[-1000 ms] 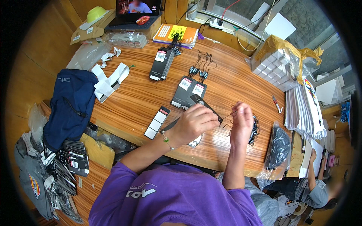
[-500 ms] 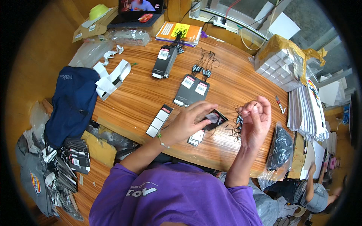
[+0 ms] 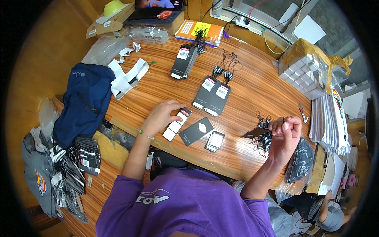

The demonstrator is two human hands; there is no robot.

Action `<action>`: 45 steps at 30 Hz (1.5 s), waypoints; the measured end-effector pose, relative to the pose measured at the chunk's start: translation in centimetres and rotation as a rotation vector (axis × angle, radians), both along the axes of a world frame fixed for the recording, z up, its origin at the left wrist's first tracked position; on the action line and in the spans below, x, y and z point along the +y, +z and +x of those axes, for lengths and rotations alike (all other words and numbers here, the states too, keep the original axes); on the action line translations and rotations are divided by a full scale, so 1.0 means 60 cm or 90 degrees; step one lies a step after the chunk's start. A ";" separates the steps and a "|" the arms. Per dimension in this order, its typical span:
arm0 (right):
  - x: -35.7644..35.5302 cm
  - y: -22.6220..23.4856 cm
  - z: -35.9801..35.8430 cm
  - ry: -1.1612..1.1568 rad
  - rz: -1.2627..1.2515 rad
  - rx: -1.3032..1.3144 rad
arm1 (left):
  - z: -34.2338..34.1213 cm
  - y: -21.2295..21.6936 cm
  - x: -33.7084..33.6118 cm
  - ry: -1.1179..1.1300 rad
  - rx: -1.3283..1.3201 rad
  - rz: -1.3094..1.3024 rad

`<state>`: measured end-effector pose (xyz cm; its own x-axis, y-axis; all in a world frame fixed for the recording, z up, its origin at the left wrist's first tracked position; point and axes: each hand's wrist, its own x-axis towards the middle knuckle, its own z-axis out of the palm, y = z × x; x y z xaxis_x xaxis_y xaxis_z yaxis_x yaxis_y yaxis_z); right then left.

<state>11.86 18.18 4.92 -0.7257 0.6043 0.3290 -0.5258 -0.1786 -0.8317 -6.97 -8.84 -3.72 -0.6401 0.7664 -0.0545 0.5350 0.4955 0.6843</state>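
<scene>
Wooden table [image 3: 252, 91]: left hand [image 3: 164, 114] moved away, fingers spread on tag stack [image 3: 177, 124]; right hand [image 3: 285, 134] pinching black tag [image 3: 256, 132].

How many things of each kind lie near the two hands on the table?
Narrow strip of black-and-white tags, under the left hand: 1
Dark hang tag lying flat: 1
Small tag stack: 1
Dark tag in the right hand: 1
Total: 4

A curved wooden table [image 3: 252, 85] fills the room; beyond its far edge a window sill [image 3: 252, 15] admits daylight, wooden floor [image 3: 39, 59] left.
</scene>
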 end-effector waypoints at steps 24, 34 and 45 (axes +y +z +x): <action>-0.096 -0.017 -0.035 -0.110 0.338 -0.236 | 0.129 0.119 0.164 0.010 -0.123 0.450; -0.102 -0.019 -0.042 -0.197 0.451 -0.209 | 0.128 0.122 0.162 -0.018 -0.052 0.434; -0.093 -0.014 -0.044 -0.066 0.222 -0.226 | 0.123 0.118 0.169 -0.040 0.194 0.483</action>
<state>9.24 12.58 4.06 -0.7709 0.5779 0.2678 -0.2001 0.1793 -0.9632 0.43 1.28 3.36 -0.4973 0.5604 0.6623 0.7629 -0.0810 0.6414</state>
